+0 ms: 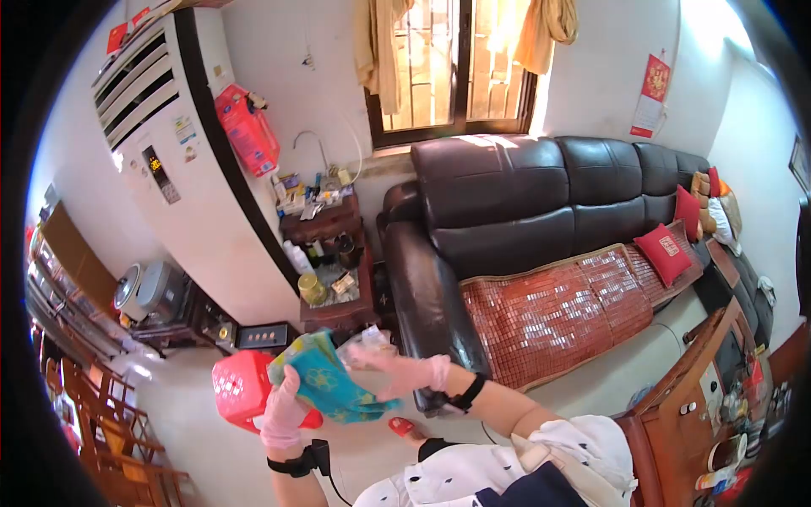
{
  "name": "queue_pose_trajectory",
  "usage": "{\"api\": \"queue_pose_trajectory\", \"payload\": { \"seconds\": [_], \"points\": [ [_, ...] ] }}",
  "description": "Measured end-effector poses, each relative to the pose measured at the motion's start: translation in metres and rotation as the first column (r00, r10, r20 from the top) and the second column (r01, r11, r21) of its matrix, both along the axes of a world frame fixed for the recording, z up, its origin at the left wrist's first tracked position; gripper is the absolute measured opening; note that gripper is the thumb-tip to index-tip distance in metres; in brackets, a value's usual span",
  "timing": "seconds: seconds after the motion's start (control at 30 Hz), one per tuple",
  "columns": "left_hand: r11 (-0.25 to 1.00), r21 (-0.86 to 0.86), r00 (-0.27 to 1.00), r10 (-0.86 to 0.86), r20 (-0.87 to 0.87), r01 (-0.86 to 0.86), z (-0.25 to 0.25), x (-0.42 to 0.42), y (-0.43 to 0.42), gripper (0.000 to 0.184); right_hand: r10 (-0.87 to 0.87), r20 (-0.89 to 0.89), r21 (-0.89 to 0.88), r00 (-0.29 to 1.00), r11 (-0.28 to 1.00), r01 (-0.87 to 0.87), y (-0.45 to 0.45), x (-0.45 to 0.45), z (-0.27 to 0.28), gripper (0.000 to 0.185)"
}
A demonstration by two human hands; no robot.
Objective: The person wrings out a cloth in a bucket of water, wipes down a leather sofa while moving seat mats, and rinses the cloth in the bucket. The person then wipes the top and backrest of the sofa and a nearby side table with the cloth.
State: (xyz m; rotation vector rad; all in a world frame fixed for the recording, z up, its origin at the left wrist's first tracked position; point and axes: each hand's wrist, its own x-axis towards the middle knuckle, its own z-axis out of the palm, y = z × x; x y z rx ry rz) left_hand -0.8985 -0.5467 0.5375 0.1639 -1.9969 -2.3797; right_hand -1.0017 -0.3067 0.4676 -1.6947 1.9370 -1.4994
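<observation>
A teal cloth [325,384] with a yellow-green flower pattern hangs in front of me in the head view. My left hand [285,410], in a pink glove, grips its left edge, with the thumb on the near side. On the cloth's right side is my right hand [410,372], also gloved in pink. Its fingers are blurred but look stretched out toward the left, over or beside the cloth; whether they touch it I cannot tell. Behind the cloth stands a red plastic stool [241,387], partly hidden by the cloth and my left hand.
A dark leather sofa [498,186] with a tile mat [549,317] and red cushion [663,253] fills the right. A cluttered wooden side cabinet [367,291] stands ahead, beside a tall white air conditioner [198,160]. A wooden table [684,397] is at right, wooden chairs [118,431] at left.
</observation>
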Motion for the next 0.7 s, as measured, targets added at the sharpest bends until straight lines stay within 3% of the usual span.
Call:
{"api": "queue_pose_trajectory", "payload": {
  "seconds": [0.03, 0.07, 0.1, 0.13, 0.17, 0.23, 0.27, 0.3, 0.33, 0.37, 0.43, 0.47, 0.5, 0.53, 0.57, 0.63, 0.67, 0.7],
  "points": [
    [0.984, 0.155, 0.996, -0.086, -0.023, 0.089, 0.003, -0.013, 0.006, 0.062, 0.095, 0.080, -0.023, 0.992, 0.995, -0.093, -0.013, 0.004, 0.008, 0.068],
    [0.979, 0.160, 0.991, -0.131, 0.007, 0.128, 0.001, -0.030, 0.004, 0.064, 0.188, 0.161, -0.049, 0.969, 0.982, -0.183, -0.026, 0.008, 0.016, 0.067],
    [0.977, 0.156, 0.990, -0.144, -0.004, 0.143, -0.002, -0.044, 0.005, 0.064, 0.214, 0.595, -0.068, 0.774, 0.974, -0.217, -0.040, 0.006, -0.009, 0.060],
    [0.923, 0.359, 0.989, -0.148, -0.004, 0.139, -0.002, -0.060, 0.006, 0.065, 0.204, 0.888, -0.110, 0.412, 0.964, -0.240, -0.050, -0.001, -0.024, 0.052],
    [0.830, 0.542, 0.988, -0.157, -0.006, 0.135, -0.001, -0.080, 0.004, 0.067, 0.211, 0.874, -0.118, 0.437, 0.966, -0.231, -0.057, -0.012, -0.023, 0.052],
    [0.808, 0.568, 0.971, -0.230, 0.062, 0.155, -0.049, -0.106, -0.015, 0.077, 0.199, 0.898, -0.225, 0.392, 0.974, 0.021, -0.073, -0.033, -0.015, 0.042],
    [0.780, 0.625, 0.924, -0.230, 0.306, -0.012, -0.019, -0.091, 0.003, 0.075, 0.202, 0.912, -0.272, 0.358, 0.950, 0.155, -0.080, -0.042, -0.012, 0.040],
    [0.748, 0.662, 0.874, -0.348, 0.339, 0.041, -0.031, -0.096, -0.006, 0.080, 0.210, 0.902, -0.291, 0.376, 0.941, 0.172, -0.085, -0.054, -0.009, 0.040],
    [0.696, 0.705, 0.831, -0.469, 0.299, 0.139, -0.037, -0.101, -0.013, 0.084, -0.194, 0.749, 0.097, 0.633, 0.978, 0.184, -0.087, -0.067, -0.006, 0.041],
    [0.686, 0.702, 0.798, -0.525, 0.296, 0.190, -0.053, -0.113, -0.024, 0.075, -0.496, 0.377, 0.450, 0.782, 0.836, 0.313, -0.090, -0.078, -0.005, 0.044],
    [0.874, 0.290, 0.836, -0.469, 0.287, 0.391, -0.098, -0.133, -0.049, 0.063, -0.502, 0.289, 0.398, 0.815, 0.838, 0.374, -0.093, -0.095, 0.004, 0.049],
    [0.899, 0.244, 0.843, -0.430, 0.325, 0.364, -0.091, -0.139, -0.049, 0.054, -0.525, 0.246, 0.512, 0.815, 0.784, 0.351, -0.089, -0.101, 0.029, 0.049],
    [0.898, 0.248, 0.839, -0.431, 0.331, 0.363, -0.079, -0.146, -0.046, 0.054, -0.540, 0.200, 0.623, 0.818, 0.714, 0.319, -0.086, -0.106, 0.044, 0.049],
    [0.811, 0.459, 0.814, -0.516, 0.267, 0.363, -0.065, -0.154, -0.043, 0.055, -0.573, 0.320, 0.550, 0.754, 0.761, 0.345, -0.088, -0.110, 0.042, 0.050],
    [0.682, 0.647, 0.794, -0.578, 0.189, 0.342, -0.051, -0.161, -0.041, 0.056, -0.583, 0.329, 0.557, 0.743, 0.755, 0.346, -0.091, -0.118, 0.043, 0.050],
    [0.620, 0.682, 0.770, -0.625, 0.128, 0.389, -0.024, -0.179, -0.041, 0.057, -0.639, 0.025, 0.560, 0.769, 0.646, 0.519, -0.096, -0.134, 0.049, 0.062],
    [0.664, 0.611, 0.789, -0.606, 0.102, 0.431, -0.018, -0.189, -0.045, 0.053, -0.649, -0.140, 0.522, 0.748, 0.593, 0.613, -0.097, -0.143, 0.054, 0.066],
    [0.609, 0.638, 0.778, -0.628, 0.025, 0.471, -0.014, -0.201, -0.047, 0.050, -0.685, -0.211, 0.525, 0.697, 0.522, 0.672, -0.098, -0.145, 0.076, 0.065]
  ]
}}
